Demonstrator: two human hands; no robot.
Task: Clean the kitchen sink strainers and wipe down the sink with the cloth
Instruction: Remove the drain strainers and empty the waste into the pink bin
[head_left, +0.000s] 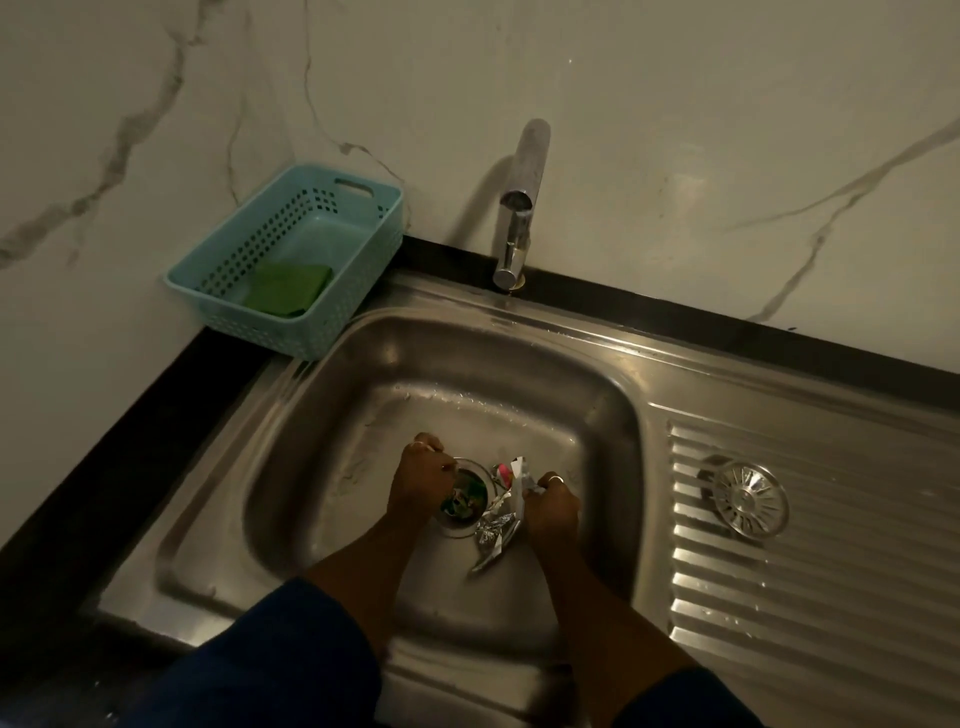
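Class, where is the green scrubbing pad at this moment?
In the head view, the green scrubbing pad lies inside the blue basket on the counter, left of the tap, behind the sink's left corner.

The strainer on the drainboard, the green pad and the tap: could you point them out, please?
strainer (748, 500): head view, centre of its disc.
green pad (287, 289): head view, middle of its top face.
tap (515, 228): head view, its upright body.

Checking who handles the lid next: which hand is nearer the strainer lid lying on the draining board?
Right. The right hand grips foil in the basin, closer to the strainer lid; the left hand is over the drain, farther away.
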